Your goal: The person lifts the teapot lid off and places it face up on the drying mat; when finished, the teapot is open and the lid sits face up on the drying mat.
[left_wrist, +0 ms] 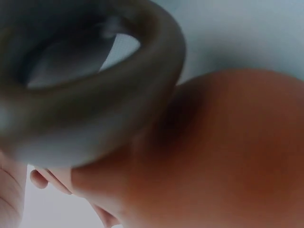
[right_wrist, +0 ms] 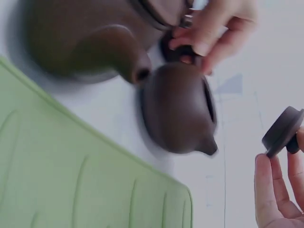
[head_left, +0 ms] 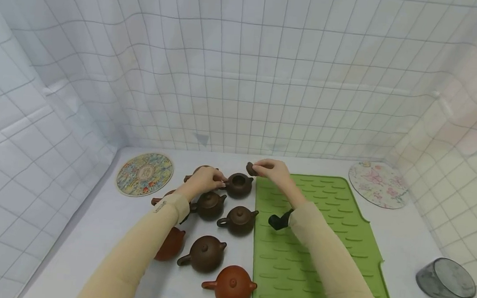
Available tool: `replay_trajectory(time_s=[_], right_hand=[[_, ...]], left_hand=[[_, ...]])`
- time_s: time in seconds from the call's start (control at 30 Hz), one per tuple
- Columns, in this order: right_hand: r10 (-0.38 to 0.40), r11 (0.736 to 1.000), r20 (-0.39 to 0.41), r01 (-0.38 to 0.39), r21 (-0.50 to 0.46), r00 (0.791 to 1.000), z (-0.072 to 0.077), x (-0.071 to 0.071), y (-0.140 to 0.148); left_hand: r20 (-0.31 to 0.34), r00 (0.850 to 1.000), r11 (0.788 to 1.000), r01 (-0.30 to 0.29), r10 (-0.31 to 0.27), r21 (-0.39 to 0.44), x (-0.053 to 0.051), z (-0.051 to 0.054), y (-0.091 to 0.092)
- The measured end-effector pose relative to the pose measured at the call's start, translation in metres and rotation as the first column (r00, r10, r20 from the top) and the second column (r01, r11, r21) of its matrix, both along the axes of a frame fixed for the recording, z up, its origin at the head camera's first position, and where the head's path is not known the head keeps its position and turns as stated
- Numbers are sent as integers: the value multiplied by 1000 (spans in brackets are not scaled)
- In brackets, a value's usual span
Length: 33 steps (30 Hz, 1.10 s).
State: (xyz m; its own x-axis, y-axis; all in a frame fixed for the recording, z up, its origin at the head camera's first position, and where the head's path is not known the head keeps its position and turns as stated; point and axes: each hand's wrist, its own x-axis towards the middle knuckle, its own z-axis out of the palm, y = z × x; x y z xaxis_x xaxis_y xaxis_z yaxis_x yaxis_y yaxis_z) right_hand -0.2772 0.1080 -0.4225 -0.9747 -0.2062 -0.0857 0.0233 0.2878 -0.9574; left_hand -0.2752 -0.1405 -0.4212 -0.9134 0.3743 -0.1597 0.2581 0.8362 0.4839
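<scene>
The right hand's fingertips are nearly meeting in a pinch on a dark-brown teapot lid [right_wrist: 283,128]; the right hand [head_left: 275,171] is holding it tilted, apart from any pot. The left hand [head_left: 205,180] is curling its fingers at the handle [right_wrist: 183,51] of the uncovered teapot [right_wrist: 176,107], which is apparently resting upright on the white table [head_left: 231,248], just beside the far left corner of the green ribbed mat [head_left: 283,274]. Likely hazards: the lid is offering little to grip, so a loosening pinch could be letting it fall and chip; an uneven pull on the handle could be sending the pot into the nearby lidded dark-brown teapot [head_left: 210,206]. The uncovered teapot is showing a smooth, rounded, dark-brown body, a round mouth and a short spout [right_wrist: 207,145]; the lid is matching its colour.
</scene>
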Motion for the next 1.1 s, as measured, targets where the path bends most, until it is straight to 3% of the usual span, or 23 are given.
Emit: replay_trajectory(time_s=[0.13, 0.27, 0.53, 0.6, 0.73, 0.8, 1.1], right_hand=[[-28, 969, 153, 64, -239, 988, -2, 4, 23], [16, 907, 207, 73, -415, 978, -10, 7, 42], [79, 772, 310, 138, -620, 947, -26, 13, 63], [73, 793, 310, 133, -594, 948, -28, 14, 65], [13, 891, 298, 124, -436, 954, -33, 16, 67], [-17, 923, 298, 130, -363, 954, -35, 16, 66], [-145, 953, 323, 220, -208, 935, -42, 16, 61]], left_hand=[[12, 1000, 999, -10, 10, 31, 3, 0, 0], [20, 1000, 999, -13, 12, 39, 4, 0, 0], [23, 999, 999, -29, 28, 33, 4, 0, 1], [16, 999, 999, -30, 30, 33, 4, 0, 0], [12, 999, 999, -33, 32, 29, 4, 0, 1], [12, 999, 999, -38, 37, 29, 4, 1, 1], [5, 999, 999, -44, 44, 21, 6, 1, 3]])
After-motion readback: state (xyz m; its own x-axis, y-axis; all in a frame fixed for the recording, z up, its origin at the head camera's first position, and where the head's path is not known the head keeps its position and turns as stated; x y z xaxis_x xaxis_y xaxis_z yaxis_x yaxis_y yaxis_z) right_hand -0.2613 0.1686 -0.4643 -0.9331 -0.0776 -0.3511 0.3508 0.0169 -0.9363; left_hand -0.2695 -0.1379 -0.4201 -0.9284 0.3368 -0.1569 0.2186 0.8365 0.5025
